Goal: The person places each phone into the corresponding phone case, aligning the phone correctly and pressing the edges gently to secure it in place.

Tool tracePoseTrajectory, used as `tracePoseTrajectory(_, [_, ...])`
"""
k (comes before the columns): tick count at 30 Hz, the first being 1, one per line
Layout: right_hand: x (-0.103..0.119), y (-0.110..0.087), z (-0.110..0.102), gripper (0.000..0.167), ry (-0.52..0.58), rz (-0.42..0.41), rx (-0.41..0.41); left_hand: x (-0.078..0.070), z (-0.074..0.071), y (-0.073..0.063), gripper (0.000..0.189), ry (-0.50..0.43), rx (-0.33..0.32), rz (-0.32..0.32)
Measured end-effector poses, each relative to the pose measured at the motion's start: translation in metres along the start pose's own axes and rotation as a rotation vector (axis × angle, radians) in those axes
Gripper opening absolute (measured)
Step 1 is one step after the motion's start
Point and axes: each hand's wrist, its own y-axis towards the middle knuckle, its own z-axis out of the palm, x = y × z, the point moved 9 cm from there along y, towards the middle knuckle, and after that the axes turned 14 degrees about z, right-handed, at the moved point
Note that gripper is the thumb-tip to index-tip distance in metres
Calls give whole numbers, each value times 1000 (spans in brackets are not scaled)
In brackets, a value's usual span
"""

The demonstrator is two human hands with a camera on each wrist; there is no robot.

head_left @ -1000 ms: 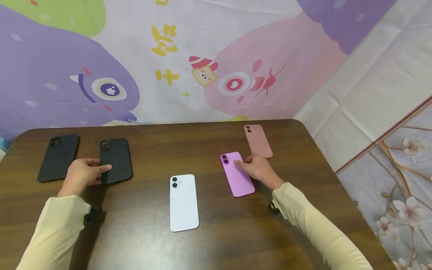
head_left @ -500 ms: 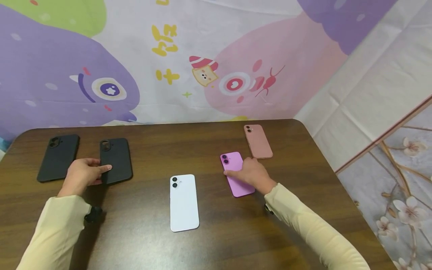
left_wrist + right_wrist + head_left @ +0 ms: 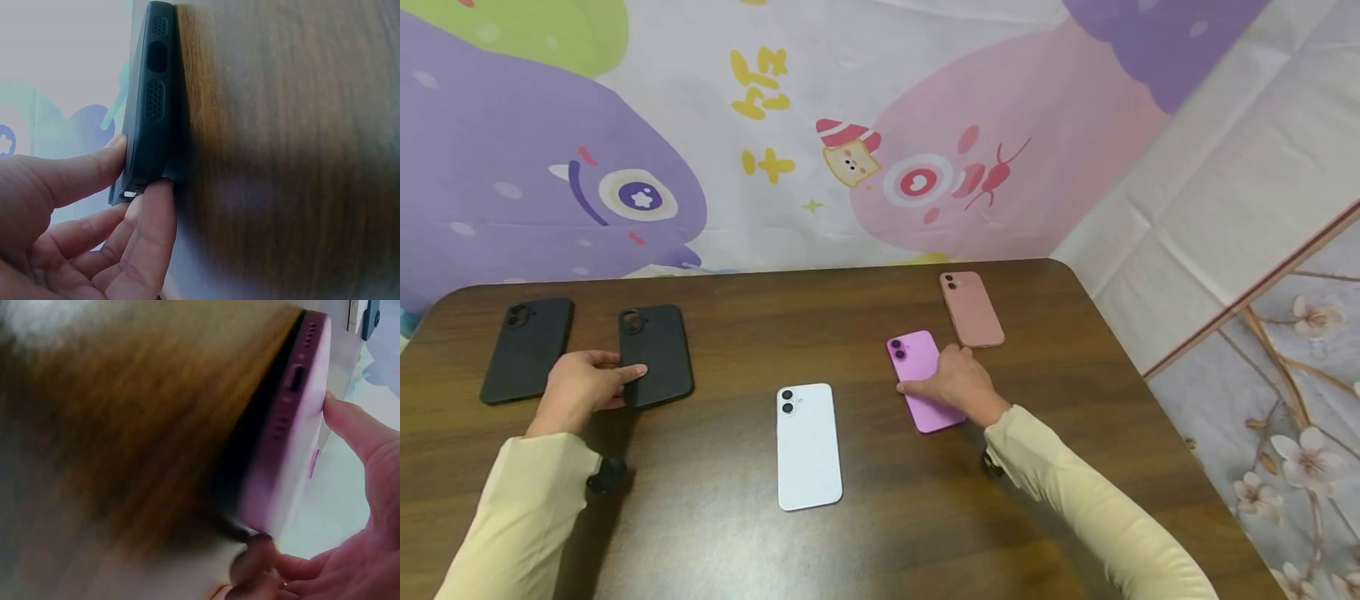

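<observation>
Flat on the wooden table (image 3: 880,533), we pinch the purple phone (image 3: 916,360) by its long edges with our right hand (image 3: 958,383) to get purchase, while our left hand (image 3: 580,385) grips the black case (image 3: 658,350), each lying under its hand

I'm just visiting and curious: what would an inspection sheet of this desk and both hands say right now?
Surface: dark wooden table, phones and cases lying flat on it.
Job's things: purple phone, camera side up; black case.
Clutter: second black case, white phone, pink phone, all untouched.
Grippers: right hand grips the purple phone by its edges; left hand pinches the black case's near corner.
Cables: nothing seen.
Surroundings: cartoon wall cloth, floral cloth at right.
</observation>
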Motion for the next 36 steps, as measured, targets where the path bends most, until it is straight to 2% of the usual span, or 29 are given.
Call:
tracePoseTrajectory(6, [-3, 4, 2, 93, 92, 5, 3, 2, 0, 0, 74, -22, -8, -1])
tracePoseTrajectory(9, [-3, 6, 2, 80, 212, -24, 15, 3, 0, -1, 75, -44, -13, 5])
tracePoseTrajectory(14, [-5, 9, 3, 51, 467, -72, 86, 2, -1, -1, 69, -84, -26, 25])
tracePoseTrajectory(19, [-8, 11, 7, 38, 638, -68, 149, 2, 1, -1, 68, -138, -26, 30])
tracePoseTrajectory(27, [-13, 18, 22, 37, 856, 0, 288, -3, 7, -5, 77, -180, 29, 50])
tracePoseTrajectory(32, [-16, 22, 26, 38, 954, 27, 322, -10, 9, -7, 77, -221, 29, 83])
tracePoseTrajectory(36, [-17, 21, 23, 42, 1014, 61, 330, -14, 10, -8, 76, -251, 25, 85])
